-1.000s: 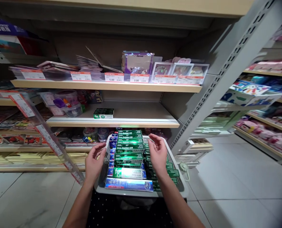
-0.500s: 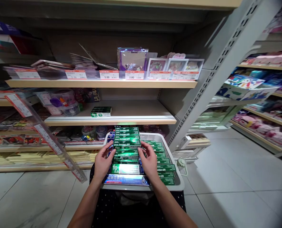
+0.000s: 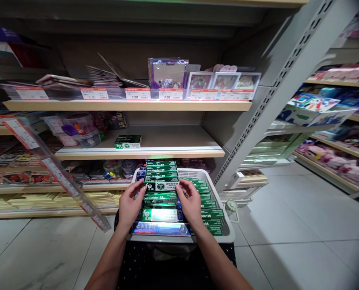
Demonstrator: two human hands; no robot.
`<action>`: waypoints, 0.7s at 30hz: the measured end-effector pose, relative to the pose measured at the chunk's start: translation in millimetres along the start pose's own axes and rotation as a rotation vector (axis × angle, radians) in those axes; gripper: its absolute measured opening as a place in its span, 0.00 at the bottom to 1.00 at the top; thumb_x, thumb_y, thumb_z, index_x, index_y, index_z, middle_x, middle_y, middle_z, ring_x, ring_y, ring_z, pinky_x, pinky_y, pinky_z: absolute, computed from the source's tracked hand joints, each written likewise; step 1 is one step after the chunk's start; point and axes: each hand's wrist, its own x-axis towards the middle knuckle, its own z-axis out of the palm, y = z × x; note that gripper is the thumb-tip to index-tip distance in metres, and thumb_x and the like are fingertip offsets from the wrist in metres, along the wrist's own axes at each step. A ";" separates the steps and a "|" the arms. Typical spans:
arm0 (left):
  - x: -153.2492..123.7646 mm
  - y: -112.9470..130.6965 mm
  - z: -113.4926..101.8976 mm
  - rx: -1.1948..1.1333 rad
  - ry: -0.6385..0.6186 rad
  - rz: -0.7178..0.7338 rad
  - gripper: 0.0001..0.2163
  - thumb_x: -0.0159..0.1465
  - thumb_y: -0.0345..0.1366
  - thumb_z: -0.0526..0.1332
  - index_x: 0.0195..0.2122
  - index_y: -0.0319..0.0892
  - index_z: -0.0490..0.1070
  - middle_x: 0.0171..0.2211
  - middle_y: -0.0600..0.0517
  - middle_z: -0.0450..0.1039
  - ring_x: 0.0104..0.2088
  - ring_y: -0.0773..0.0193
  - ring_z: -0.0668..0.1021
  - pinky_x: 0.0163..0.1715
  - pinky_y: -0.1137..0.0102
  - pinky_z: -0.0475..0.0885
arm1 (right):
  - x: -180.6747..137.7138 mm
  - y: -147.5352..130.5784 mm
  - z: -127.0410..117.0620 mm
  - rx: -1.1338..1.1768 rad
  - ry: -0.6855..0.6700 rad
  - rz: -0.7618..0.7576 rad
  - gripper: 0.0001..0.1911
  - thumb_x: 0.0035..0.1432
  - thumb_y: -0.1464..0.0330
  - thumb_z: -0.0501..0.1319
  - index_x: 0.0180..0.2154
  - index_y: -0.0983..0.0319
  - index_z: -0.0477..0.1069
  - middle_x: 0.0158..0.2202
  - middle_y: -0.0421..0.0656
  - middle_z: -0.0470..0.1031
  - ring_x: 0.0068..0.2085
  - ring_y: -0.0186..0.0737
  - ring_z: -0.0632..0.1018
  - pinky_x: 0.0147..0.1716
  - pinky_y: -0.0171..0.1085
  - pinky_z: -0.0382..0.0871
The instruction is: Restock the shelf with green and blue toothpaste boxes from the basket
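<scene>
Both my hands grip the ends of a green and white toothpaste box [image 3: 162, 185] marked "fe 8.8". My left hand [image 3: 131, 203] pinches its left end, and my right hand [image 3: 190, 201] its right end. Behind it lie further green boxes [image 3: 161, 169] lettered "Doc.Golden". All sit in or over a grey plastic basket [image 3: 229, 229] on my lap. Nearer to me in the basket are another "fe" box [image 3: 162, 215] and a blue box [image 3: 159, 228]. More green boxes [image 3: 211, 213] fill its right side.
Ahead, a small group of green boxes [image 3: 127, 141] rests on the middle shelf [image 3: 173, 139], right of clear plastic tubs [image 3: 87, 129]. The upper shelf edge [image 3: 127, 106] overhangs it. A slotted grey post [image 3: 270, 92] rises at right; a price-label strip [image 3: 57, 173] slants at left.
The held toothpaste box has tilted up, so its white "fe 8.8" front now faces me more fully. My hands stay at its ends, and the view has shifted slightly.
</scene>
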 end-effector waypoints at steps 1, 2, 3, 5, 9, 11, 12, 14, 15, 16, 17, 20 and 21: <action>0.1 0.8 0.0 0.006 0.005 0.007 0.18 0.59 0.44 0.65 0.49 0.44 0.75 0.50 0.46 0.76 0.50 0.56 0.77 0.53 0.61 0.71 | 0.0 -1.7 -0.1 -0.003 -0.004 0.009 0.16 0.58 0.61 0.62 0.47 0.60 0.71 0.44 0.47 0.76 0.43 0.43 0.76 0.43 0.42 0.72; 0.2 1.3 0.1 0.014 0.011 0.013 0.18 0.59 0.44 0.64 0.49 0.44 0.75 0.50 0.46 0.75 0.50 0.56 0.77 0.53 0.61 0.71 | -0.1 -3.3 -0.3 -0.009 -0.005 0.016 0.17 0.58 0.60 0.62 0.47 0.60 0.71 0.44 0.47 0.76 0.42 0.42 0.76 0.42 0.41 0.72; 0.3 1.7 0.0 0.023 0.015 0.017 0.18 0.59 0.44 0.64 0.49 0.44 0.75 0.50 0.46 0.75 0.50 0.56 0.77 0.53 0.61 0.71 | -0.1 -4.8 -0.5 -0.017 -0.004 0.019 0.17 0.58 0.60 0.62 0.47 0.60 0.71 0.43 0.47 0.76 0.41 0.42 0.76 0.41 0.41 0.72; 0.6 2.2 -0.2 0.044 0.023 0.022 0.18 0.60 0.45 0.64 0.48 0.44 0.75 0.49 0.45 0.75 0.50 0.55 0.77 0.53 0.61 0.71 | -0.1 -7.0 -0.8 -0.027 -0.002 0.017 0.16 0.58 0.60 0.62 0.46 0.60 0.71 0.42 0.46 0.76 0.40 0.42 0.76 0.40 0.40 0.71; 2.1 3.0 -0.8 0.061 0.029 0.030 0.17 0.59 0.45 0.64 0.47 0.43 0.75 0.48 0.45 0.76 0.48 0.55 0.77 0.51 0.62 0.71 | 0.8 -7.5 -1.2 -0.011 -0.011 0.026 0.16 0.58 0.60 0.62 0.46 0.60 0.71 0.43 0.47 0.76 0.43 0.43 0.76 0.42 0.41 0.71; 3.0 3.3 -0.8 0.054 0.032 0.036 0.17 0.59 0.45 0.64 0.47 0.43 0.75 0.47 0.45 0.76 0.48 0.56 0.77 0.50 0.62 0.71 | 1.4 -6.5 -1.2 0.011 -0.018 0.039 0.17 0.58 0.59 0.62 0.46 0.60 0.71 0.44 0.47 0.75 0.44 0.43 0.76 0.42 0.41 0.72; 3.4 3.4 -0.6 0.048 0.031 0.040 0.17 0.59 0.45 0.64 0.46 0.43 0.75 0.47 0.45 0.76 0.47 0.56 0.77 0.50 0.63 0.71 | 1.6 -6.0 -1.1 0.021 -0.019 0.043 0.17 0.58 0.59 0.63 0.46 0.60 0.71 0.44 0.47 0.75 0.44 0.44 0.76 0.42 0.41 0.72; 3.6 4.0 -0.1 0.032 0.027 0.048 0.16 0.60 0.45 0.63 0.45 0.43 0.75 0.46 0.45 0.77 0.47 0.57 0.78 0.50 0.63 0.71 | 1.1 -5.7 -1.0 0.032 -0.022 0.049 0.18 0.57 0.59 0.63 0.47 0.60 0.72 0.43 0.48 0.75 0.43 0.43 0.76 0.42 0.41 0.72; 3.4 4.7 0.1 0.022 0.023 0.047 0.15 0.60 0.45 0.63 0.45 0.42 0.75 0.46 0.46 0.76 0.47 0.58 0.78 0.49 0.64 0.71 | 0.6 -6.3 -1.1 0.032 -0.026 0.051 0.18 0.57 0.59 0.63 0.47 0.60 0.72 0.43 0.48 0.75 0.43 0.43 0.76 0.42 0.42 0.73; 3.1 5.9 0.1 0.013 0.021 0.042 0.15 0.60 0.44 0.63 0.45 0.42 0.74 0.45 0.46 0.76 0.46 0.58 0.78 0.49 0.64 0.71 | -0.1 -7.7 -1.2 0.031 -0.030 0.051 0.18 0.57 0.59 0.63 0.47 0.60 0.71 0.43 0.48 0.75 0.42 0.43 0.76 0.42 0.42 0.73; 2.7 7.8 -0.2 0.006 0.020 0.033 0.15 0.60 0.44 0.63 0.45 0.42 0.74 0.45 0.46 0.76 0.46 0.59 0.78 0.48 0.65 0.72 | -0.7 -9.9 -1.5 0.029 -0.034 0.050 0.18 0.57 0.59 0.62 0.47 0.60 0.71 0.43 0.47 0.75 0.42 0.43 0.76 0.42 0.42 0.73; 4.1 18.7 -4.5 0.004 0.015 0.016 0.15 0.60 0.45 0.63 0.44 0.42 0.73 0.43 0.47 0.77 0.43 0.61 0.78 0.45 0.67 0.73 | 0.8 -22.9 -2.0 0.013 -0.062 0.022 0.19 0.58 0.59 0.62 0.49 0.61 0.70 0.42 0.47 0.75 0.41 0.42 0.76 0.42 0.41 0.72; 6.7 23.8 -7.5 0.011 0.016 0.018 0.15 0.59 0.45 0.64 0.43 0.42 0.73 0.41 0.47 0.77 0.41 0.61 0.79 0.44 0.67 0.74 | 3.5 -29.5 -1.7 0.002 -0.083 0.002 0.18 0.58 0.60 0.62 0.49 0.61 0.70 0.42 0.47 0.74 0.40 0.41 0.75 0.42 0.41 0.72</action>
